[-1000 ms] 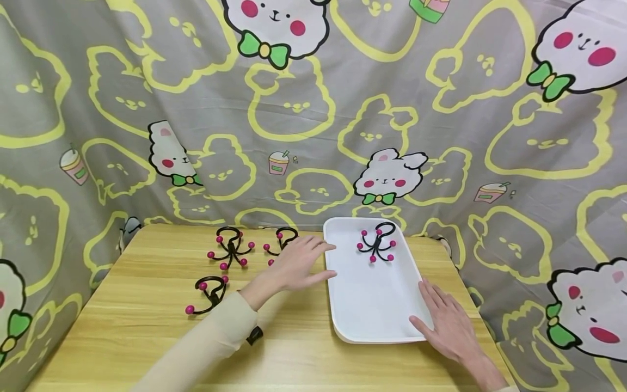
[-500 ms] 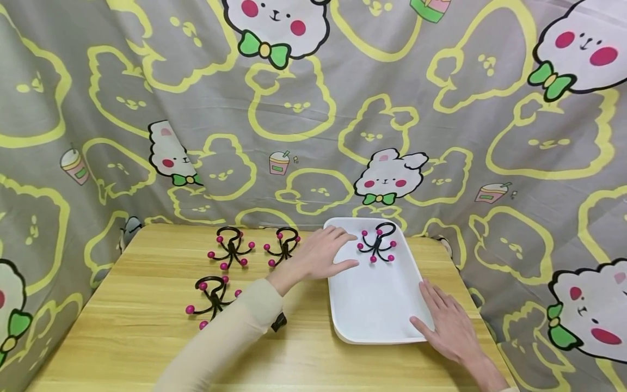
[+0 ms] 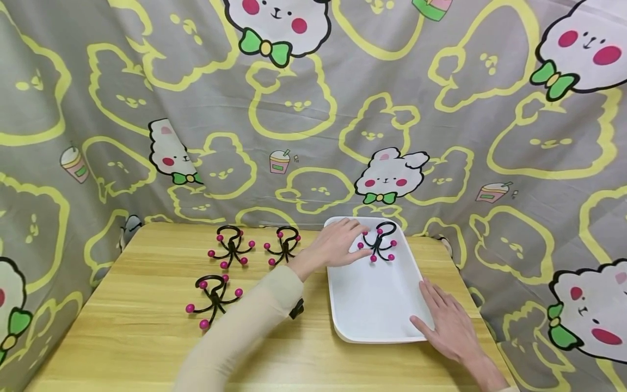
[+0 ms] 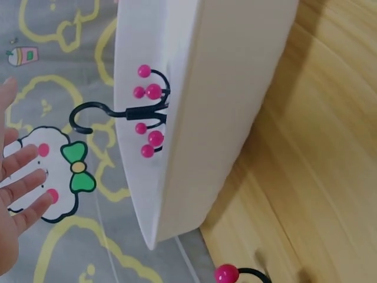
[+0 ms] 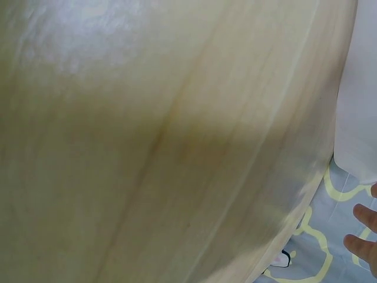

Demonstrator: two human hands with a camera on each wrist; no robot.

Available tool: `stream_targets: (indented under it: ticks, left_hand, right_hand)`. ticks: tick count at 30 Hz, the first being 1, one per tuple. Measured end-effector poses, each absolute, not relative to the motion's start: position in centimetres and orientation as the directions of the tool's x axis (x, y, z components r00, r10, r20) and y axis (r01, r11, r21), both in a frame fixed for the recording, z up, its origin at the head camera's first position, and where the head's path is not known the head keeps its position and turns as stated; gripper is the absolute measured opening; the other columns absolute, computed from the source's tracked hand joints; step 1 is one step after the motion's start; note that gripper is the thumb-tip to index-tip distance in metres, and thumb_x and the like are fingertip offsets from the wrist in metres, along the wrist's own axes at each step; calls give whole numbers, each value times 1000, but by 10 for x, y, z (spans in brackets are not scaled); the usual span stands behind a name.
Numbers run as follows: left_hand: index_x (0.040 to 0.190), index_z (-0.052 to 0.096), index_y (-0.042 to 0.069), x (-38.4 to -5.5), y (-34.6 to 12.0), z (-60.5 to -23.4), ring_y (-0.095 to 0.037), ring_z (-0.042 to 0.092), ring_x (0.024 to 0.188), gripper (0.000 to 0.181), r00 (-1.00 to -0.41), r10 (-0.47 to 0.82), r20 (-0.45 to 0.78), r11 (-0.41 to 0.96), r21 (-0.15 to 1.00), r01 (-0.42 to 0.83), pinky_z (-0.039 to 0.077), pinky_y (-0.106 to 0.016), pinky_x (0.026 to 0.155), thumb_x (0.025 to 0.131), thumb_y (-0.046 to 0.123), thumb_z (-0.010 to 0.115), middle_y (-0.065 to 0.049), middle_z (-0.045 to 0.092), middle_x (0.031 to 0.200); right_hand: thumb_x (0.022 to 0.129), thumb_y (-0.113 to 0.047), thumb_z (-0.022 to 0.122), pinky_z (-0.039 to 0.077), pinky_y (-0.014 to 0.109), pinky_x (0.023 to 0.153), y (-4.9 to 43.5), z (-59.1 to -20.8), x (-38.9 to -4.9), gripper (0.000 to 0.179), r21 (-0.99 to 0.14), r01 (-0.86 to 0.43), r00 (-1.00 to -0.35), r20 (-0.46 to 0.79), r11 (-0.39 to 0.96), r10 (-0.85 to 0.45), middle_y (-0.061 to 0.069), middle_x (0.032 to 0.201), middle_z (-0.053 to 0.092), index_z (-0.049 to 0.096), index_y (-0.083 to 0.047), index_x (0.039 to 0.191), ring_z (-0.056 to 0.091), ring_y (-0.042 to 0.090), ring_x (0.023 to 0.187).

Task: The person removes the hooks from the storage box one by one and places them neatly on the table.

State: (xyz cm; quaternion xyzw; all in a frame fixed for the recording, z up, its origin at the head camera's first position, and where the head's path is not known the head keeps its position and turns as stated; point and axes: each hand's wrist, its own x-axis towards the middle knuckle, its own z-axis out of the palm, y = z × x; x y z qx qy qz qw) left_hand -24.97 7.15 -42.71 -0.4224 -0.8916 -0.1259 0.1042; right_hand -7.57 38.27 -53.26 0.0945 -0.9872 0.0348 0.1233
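Observation:
Inside the white tray (image 3: 372, 305), toward its far end, stands a black scalp massager (image 3: 377, 247) with a hooked handle and curved prongs tipped with pink balls. My left hand (image 3: 338, 244) reaches over the tray's left rim, its thumb and fingers spread beside this massager. In the left wrist view its fingers (image 4: 26, 194) are loose, and a gap shows between them and the black hook (image 4: 94, 112). At the tray's right rim, near the front corner, rests my right hand (image 3: 448, 324) with extended fingers and the thumb over the inside.
Three similar massagers stand on the wooden table (image 3: 122, 326) left of the tray: one at the back left (image 3: 232, 247), one at the back middle (image 3: 286, 245), one nearer the front (image 3: 214, 299). A patterned curtain (image 3: 303, 109) hangs behind.
My left hand has moved right, from the tray's left edge to beside the massager in it, uncovering the back middle massager on the table. The right hand and tray stay put.

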Motion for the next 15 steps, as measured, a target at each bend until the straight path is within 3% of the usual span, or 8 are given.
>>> stream_targets:
  ticks: [9,15]
  left_hand:
    - [152,55,21,-262,95,-429,-22,58,138,61,-645,720,255,626,160,763,50,-38,116,105,60,53,-1,62,149]
    - [154,52,23,-271,109,-434,-18,59,135,62,-664,711,233,650,143,746,55,-34,106,106,63,48,0,61,149]
  right_hand:
    - [96,-57,66,39,65,115,382,-532,-75,88,-55,-184,-959,228,981,-167,18,166,44,40,-5,162,48,44,145]
    - [96,-55,67,40,65,114,382,-532,-76,87,-60,-190,-957,235,980,-171,18,166,44,40,-5,162,48,43,145]
